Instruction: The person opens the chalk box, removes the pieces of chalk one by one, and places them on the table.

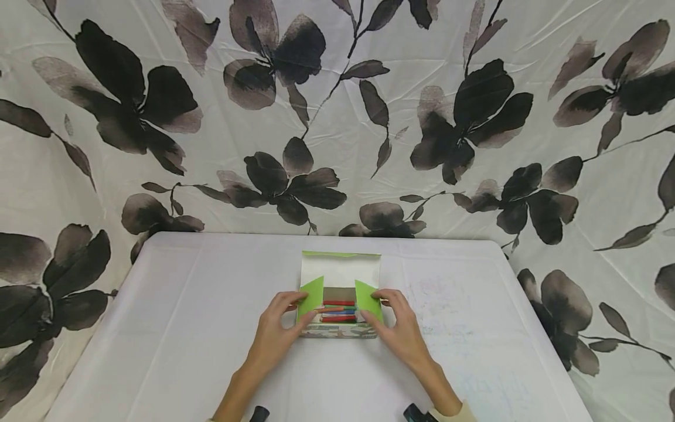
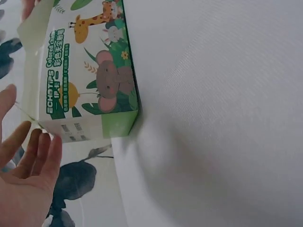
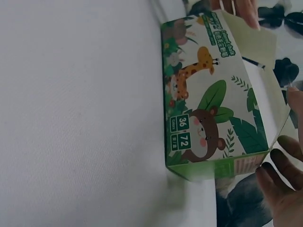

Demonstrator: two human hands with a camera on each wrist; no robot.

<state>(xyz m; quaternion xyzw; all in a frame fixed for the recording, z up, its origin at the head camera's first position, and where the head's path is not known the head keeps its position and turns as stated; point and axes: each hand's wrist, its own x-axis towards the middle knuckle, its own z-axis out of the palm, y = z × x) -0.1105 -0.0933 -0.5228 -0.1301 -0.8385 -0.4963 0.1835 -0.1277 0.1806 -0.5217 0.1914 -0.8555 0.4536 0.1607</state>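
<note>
A chalk box [image 1: 337,332] printed with cartoon animals lies on the table, its long lid [image 1: 340,269] standing up at the back. Inside, several chalk sticks [image 1: 338,303] in red, orange, blue and green lie crosswise. My left hand [image 1: 276,328] pinches the green left flap [image 1: 313,292] between thumb and fingers. On the other side my right hand [image 1: 405,331] pinches the green right flap [image 1: 367,297] the same way. Both flaps stand raised. A giraffe and an elephant show on the box front [image 2: 90,71] in the left wrist view, a bear in the right one.
A white cloth covers the table [image 1: 200,305], with faint coloured smudges on its right part. Behind and beside the table hangs a floral fabric [image 1: 358,146]. Dark wrist devices [image 1: 260,414] show at the bottom edge by both forearms.
</note>
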